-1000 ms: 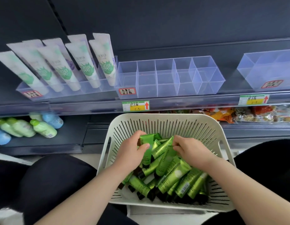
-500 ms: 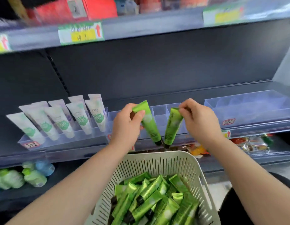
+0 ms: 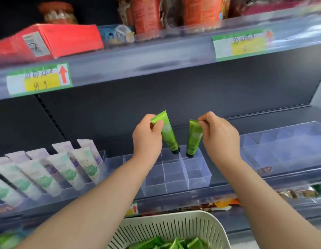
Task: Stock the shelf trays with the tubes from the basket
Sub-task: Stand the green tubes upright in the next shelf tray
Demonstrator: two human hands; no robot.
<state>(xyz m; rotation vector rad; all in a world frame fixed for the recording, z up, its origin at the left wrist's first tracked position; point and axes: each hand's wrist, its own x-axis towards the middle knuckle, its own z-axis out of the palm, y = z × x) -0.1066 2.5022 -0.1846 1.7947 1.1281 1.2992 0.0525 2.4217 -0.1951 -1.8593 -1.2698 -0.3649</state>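
My left hand [image 3: 147, 139] pinches the crimped top of a green tube [image 3: 168, 134], cap down, its black cap dipping into a back cell of the clear divided tray [image 3: 199, 178] on the middle shelf. My right hand [image 3: 218, 137] grips a second green tube [image 3: 193, 139] the same way, its cap down in the neighbouring back cell to the right. The front cells of the tray hold nothing. At the bottom edge, the white slotted basket [image 3: 174, 229] holds several more green tubes [image 3: 174, 244].
A tray of several white tubes [image 3: 66, 169] leans at the left of the same shelf. Another clear tray [image 3: 285, 146] sits at the right. The shelf above carries a red box [image 3: 48, 40], jars and price labels. Snack packets [image 3: 220, 205] lie on the shelf below.
Both hands lifted a green tube each out of the basket and carried them up and forward over the tray; the caps now sit in the back cells. The view tilted upward.
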